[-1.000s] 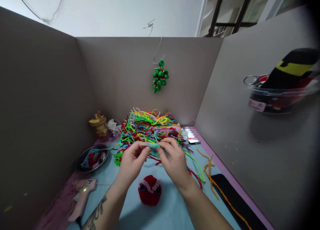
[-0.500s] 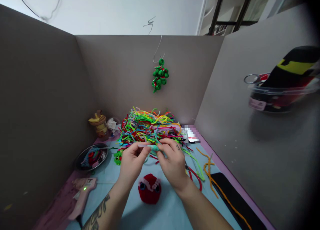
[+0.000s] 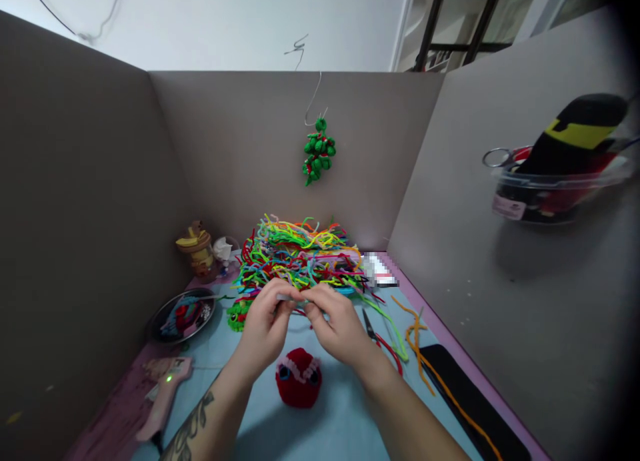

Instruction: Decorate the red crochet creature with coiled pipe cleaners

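Observation:
My left hand (image 3: 266, 326) and my right hand (image 3: 336, 327) meet above the table, fingertips pinched together on a thin rod wound with a teal pipe cleaner (image 3: 299, 299). Most of that piece is hidden between the fingers. Just behind the hands lies a big heap of many-coloured pipe cleaners (image 3: 297, 254). Below the hands, on the light blue mat (image 3: 330, 421), sits a red fuzzy figure with pink trim and dark eyes (image 3: 299, 377).
Grey cardboard walls close in three sides. A pink glue gun (image 3: 163, 391) lies front left, a metal dish (image 3: 181, 314) with bits behind it, a yellow figurine (image 3: 196, 247) in the corner. Orange pipe cleaners (image 3: 425, 361) and a black slab (image 3: 470, 401) lie right. A green ornament (image 3: 318, 152) hangs on the back wall.
Both hands have dropped slightly and closed tighter together, so the teal-wound rod that showed between the fingertips is now mostly covered.

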A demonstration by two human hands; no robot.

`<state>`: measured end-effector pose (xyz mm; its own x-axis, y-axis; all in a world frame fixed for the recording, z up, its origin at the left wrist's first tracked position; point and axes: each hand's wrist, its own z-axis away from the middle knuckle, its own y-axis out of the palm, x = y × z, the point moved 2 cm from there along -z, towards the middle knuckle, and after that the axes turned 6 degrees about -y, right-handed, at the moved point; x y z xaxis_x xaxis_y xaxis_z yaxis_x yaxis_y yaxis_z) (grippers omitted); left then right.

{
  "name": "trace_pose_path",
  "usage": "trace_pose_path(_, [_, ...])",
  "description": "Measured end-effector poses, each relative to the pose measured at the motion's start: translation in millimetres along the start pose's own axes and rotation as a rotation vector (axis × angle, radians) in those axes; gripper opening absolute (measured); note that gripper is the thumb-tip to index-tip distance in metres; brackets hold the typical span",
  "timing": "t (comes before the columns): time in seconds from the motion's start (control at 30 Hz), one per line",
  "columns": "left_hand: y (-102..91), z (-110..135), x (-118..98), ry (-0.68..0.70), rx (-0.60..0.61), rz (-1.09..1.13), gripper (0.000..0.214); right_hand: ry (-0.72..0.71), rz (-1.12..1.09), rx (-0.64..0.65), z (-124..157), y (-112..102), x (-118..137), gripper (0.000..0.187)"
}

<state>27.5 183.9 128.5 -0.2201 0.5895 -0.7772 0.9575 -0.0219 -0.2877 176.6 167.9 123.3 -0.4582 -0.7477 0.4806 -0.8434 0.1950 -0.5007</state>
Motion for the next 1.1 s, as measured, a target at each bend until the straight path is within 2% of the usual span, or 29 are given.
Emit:
trace_pose_path(0.07, [1.2,0.0,1.1,-0.038,0.031,0.025,0.012,0.011,-0.002,-0.027,-0.9,-0.3,-0.1,0.02])
trace_pose_path(0.23, [4.2,1.0,6.1,-0.24,0.054,0.09,0.023,0.083,-0.012,-0.179,-2.9,-5.4,-1.6,0.017])
trace_pose_path(0.4, [4.8,0.0,4.4,-0.289,0.027,0.107,0.015,0.108,0.052,-0.284,-1.1,-7.1,-3.8,0.013])
trace_pose_path(0.77, [7.2,-0.9,5.3,-0.32,0.01,0.179,0.016,0.101,0.161,-0.363,3.2,-0.5,-5.8,0.011])
trace_pose_path(0.93, [10.0,0.3,8.6,-0.371,-0.032,0.148,0.02,0.082,0.168,-0.357,3.2,2.0,-3.6,0.016])
trace_pose_path(1.1, [12.8,1.0,10.9,-0.396,-0.074,0.213,0.022,0.077,0.169,-0.356,4.2,3.2,-2.8,0.017])
